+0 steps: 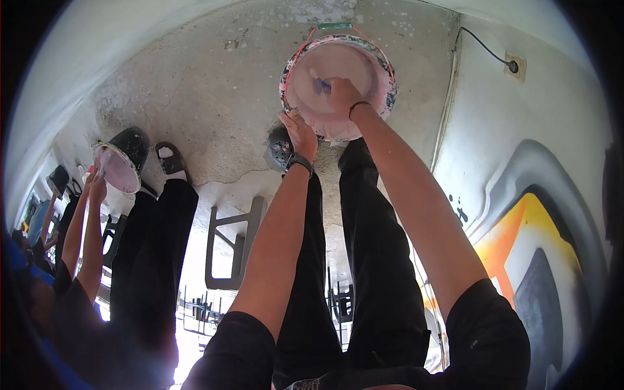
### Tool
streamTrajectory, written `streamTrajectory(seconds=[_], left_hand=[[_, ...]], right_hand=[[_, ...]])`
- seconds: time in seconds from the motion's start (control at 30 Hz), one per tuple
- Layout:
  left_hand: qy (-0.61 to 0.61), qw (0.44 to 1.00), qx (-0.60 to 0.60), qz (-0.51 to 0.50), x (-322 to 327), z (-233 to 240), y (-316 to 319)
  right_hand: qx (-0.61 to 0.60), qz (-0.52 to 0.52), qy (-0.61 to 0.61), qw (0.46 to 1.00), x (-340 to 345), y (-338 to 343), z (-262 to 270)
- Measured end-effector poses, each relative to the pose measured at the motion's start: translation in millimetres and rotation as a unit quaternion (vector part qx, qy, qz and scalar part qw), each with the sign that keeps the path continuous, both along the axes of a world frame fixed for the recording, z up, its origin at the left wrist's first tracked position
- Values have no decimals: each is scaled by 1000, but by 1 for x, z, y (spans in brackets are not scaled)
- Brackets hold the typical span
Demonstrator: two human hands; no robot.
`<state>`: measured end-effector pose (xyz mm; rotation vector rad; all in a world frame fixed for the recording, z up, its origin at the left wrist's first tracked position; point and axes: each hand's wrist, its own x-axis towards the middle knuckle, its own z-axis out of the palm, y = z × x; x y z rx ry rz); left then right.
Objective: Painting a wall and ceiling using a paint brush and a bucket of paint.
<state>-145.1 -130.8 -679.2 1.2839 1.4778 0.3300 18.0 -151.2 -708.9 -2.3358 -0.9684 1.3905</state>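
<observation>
A round bucket point(385, 100) with a paint-spattered black rim and pinkish inner wall stands on the floor between and just ahead of my feet. It holds a smooth beige-pink liquid point(336, 58). My left hand point(300, 131) grips the bucket's near left rim, and a watch is on that wrist. Inside the bucket, my right hand point(343, 94) is closed around a small blue tool point(320, 86) at the liquid. The tool's kind is unclear because the fingers cover part of it. A red wire bail with a green grip point(335, 26) rests towards the far side.
On the left, another person's hands point(96, 183) hold a tilted black bucket point(127, 151). Farther left is another dark bucket point(58, 180). A grey plastic stool point(234, 243) stands behind. A painted wall point(526, 122) with a plugged-in socket point(515, 67) bounds the right side.
</observation>
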Motion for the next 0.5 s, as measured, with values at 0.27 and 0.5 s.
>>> streamTrajectory(seconds=[0.27, 0.5], left_hand=[[12, 1000, -12, 16, -1, 4, 2], [41, 999, 18, 21, 5, 4, 0]], right_hand=[[62, -176, -63, 980, 27, -39, 3], [-29, -32, -316, 948, -11, -65, 10]])
